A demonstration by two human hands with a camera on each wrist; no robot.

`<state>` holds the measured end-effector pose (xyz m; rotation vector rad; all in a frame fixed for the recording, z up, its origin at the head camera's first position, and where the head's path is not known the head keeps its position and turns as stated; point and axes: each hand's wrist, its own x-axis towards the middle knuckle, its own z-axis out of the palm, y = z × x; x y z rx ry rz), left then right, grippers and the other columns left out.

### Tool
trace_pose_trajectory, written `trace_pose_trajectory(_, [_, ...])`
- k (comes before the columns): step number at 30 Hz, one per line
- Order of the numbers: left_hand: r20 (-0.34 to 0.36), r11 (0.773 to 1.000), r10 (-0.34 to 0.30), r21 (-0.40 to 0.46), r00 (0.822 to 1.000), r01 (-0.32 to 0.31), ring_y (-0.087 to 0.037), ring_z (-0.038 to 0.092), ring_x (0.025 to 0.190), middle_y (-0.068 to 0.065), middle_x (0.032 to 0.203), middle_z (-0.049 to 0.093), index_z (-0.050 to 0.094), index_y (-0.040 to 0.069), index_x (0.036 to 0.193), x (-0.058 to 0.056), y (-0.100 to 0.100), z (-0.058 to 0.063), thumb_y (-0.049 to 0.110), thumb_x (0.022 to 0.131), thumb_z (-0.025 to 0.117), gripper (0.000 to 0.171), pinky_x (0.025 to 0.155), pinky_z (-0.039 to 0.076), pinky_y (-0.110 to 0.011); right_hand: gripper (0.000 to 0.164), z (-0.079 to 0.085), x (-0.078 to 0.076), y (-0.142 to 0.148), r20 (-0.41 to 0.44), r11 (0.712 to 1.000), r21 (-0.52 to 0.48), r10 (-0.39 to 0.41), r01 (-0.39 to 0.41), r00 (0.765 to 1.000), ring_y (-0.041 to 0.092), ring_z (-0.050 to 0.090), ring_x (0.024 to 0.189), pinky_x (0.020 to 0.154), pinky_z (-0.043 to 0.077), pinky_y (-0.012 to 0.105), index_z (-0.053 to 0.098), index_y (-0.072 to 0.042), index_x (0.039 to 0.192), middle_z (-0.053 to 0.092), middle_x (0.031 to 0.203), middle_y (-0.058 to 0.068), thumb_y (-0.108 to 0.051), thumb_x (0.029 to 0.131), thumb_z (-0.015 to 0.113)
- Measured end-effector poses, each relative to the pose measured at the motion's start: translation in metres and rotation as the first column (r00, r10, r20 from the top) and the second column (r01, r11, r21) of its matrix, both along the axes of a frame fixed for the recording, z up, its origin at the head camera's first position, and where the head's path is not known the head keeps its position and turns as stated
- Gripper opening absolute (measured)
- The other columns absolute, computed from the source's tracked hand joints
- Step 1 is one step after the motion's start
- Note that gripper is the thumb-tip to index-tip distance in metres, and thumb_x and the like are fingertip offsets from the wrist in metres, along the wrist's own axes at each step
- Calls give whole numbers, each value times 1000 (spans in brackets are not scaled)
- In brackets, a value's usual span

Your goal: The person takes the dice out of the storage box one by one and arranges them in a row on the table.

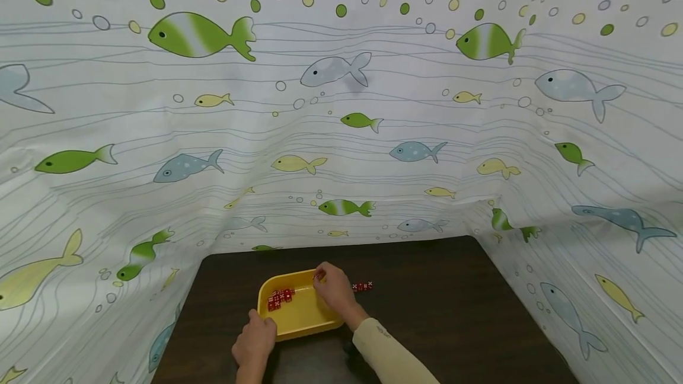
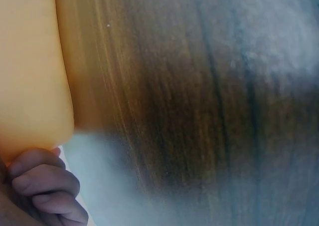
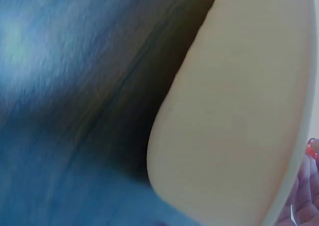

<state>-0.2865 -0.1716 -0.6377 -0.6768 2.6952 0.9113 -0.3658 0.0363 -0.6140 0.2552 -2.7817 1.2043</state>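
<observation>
A shallow yellow tray [image 1: 304,332] lies on the dark table, with several red dice [image 1: 280,297] clustered in its left part. My left hand [image 1: 255,339] grips the tray's near left corner, thumb over the rim; its curled fingers [image 2: 45,181] show beneath the tray wall [image 2: 32,71] in the left wrist view. Over the tray's far right part, my right hand [image 1: 336,289] pinches a red die [image 3: 312,147], mostly hidden by the fingers. In the right wrist view the tray's outer wall [image 3: 229,106] covers most of that hand.
A short row of red dice [image 1: 364,286] sits on the table just right of the tray, partly behind the right hand. The dark wooden table [image 1: 453,313] extends to the right. A white fish-print curtain [image 1: 341,141] surrounds the table at the back and sides.
</observation>
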Motion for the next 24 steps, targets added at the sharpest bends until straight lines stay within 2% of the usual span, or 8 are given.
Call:
trace_pose_trajectory(9, [6,1000,8,21,1000,-9,-35,56,78,-21,89,57,38,-12,141,-1,-1,-3,27,105,44,53,77,46,-53,9,5,-6,18,16,998,-61,-35,36,999,9,60,81,83,60,33,72,-19,107,70,99,-4,-18,100,77])
trace_pose_trajectory(14, [0,1000,13,23,1000,-13,-35,55,77,-20,89,57,39,-11,141,-3,0,-3,26,105,44,52,76,46,-52,9,5,-7,30,-27,995,-89,-55,53,998,10,61,83,82,58,33,72,-20,107,71,100,-4,-19,99,76])
trace_pose_trajectory(20, [4,1000,9,21,1000,-9,-35,56,78,-21,91,58,38,-12,140,-2,-1,-4,28,106,44,52,76,46,-53,9,4,-11,51,-50,987,-141,-87,79,995,10,59,81,75,55,29,71,-20,108,70,98,-4,-19,100,75])
trace_pose_trajectory(24, [1,1000,11,13,1000,-11,-35,56,77,-21,91,58,38,-11,141,-2,0,-4,27,106,43,52,75,46,-52,10,3,-12,67,-55,976,-194,-115,103,992,12,59,72,65,56,25,71,-18,110,70,96,0,-18,100,74])
